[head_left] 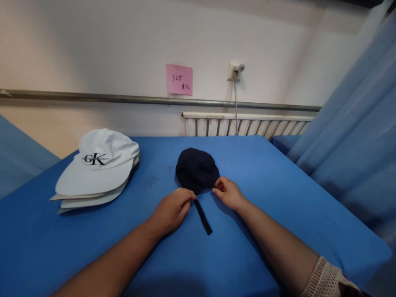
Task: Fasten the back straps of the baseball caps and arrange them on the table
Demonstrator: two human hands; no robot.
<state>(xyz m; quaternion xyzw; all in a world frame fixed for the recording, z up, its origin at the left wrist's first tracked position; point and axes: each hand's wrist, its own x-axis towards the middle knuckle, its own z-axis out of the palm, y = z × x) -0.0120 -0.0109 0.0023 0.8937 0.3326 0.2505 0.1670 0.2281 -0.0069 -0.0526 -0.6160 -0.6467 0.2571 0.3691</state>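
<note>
A dark navy cap (197, 168) lies on the blue table cover, its brim not visible. From its near edge a black strap (203, 218) hangs loose toward me, the free end on the cover. My left hand (173, 209) is closed, thumb and fingers pinching the strap where it meets the cap's near edge. At the near right edge, my right hand (229, 193) pinches the cap's rim between thumb and fingers. Whether a second strap end is in the right fingers is hidden.
To the left sits a stack of caps (100, 165), a white one with black letters on top. Behind the table cover (266, 239) are a radiator (247, 125), a metal rail (130, 99), a pink note (179, 79) and a plugged socket (235, 72). A blue curtain (349, 136) hangs right.
</note>
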